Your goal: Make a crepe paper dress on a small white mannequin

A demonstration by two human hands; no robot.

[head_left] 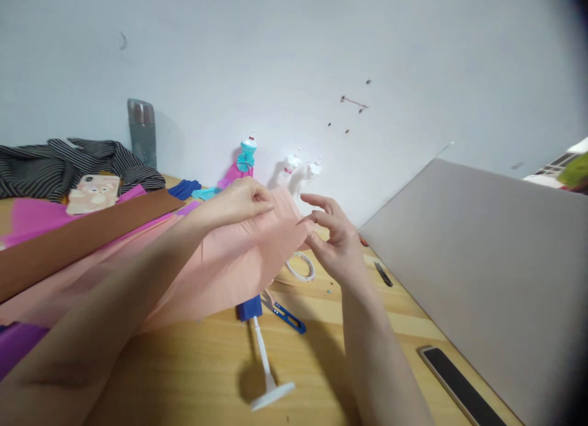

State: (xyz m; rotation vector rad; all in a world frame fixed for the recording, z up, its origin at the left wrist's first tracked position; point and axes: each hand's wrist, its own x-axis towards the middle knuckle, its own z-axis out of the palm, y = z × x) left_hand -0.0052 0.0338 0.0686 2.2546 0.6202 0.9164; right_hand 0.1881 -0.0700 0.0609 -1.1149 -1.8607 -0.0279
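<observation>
A wide sheet of peach-pink crepe paper (pixel 234 254) stretches from the left side of the table up to both hands. My left hand (pixel 243 200) pinches its upper edge, with the fingers curled over. At the paper's right edge, my right hand (pixel 333 233) has its thumb and a finger closed on the sheet, while another finger is held away. Below the paper lies a white plastic stand (pixel 264 358) with a round base, its other end wrapped in blue paper (pixel 250 308). Blue thread snips (pixel 287 315) rest beside it, partly under the sheet.
A tape roll (pixel 313 270) and a cutter (pixel 383 274) lie to the right, with a phone (pixel 454 377) nearer me. Small decorated figures (pixel 248 150) stand by the wall. Brown paper (pixel 92 236), a patterned phone case (pixel 94 194), striped cloth (pixel 105 159) and a bottle (pixel 142 135) are left.
</observation>
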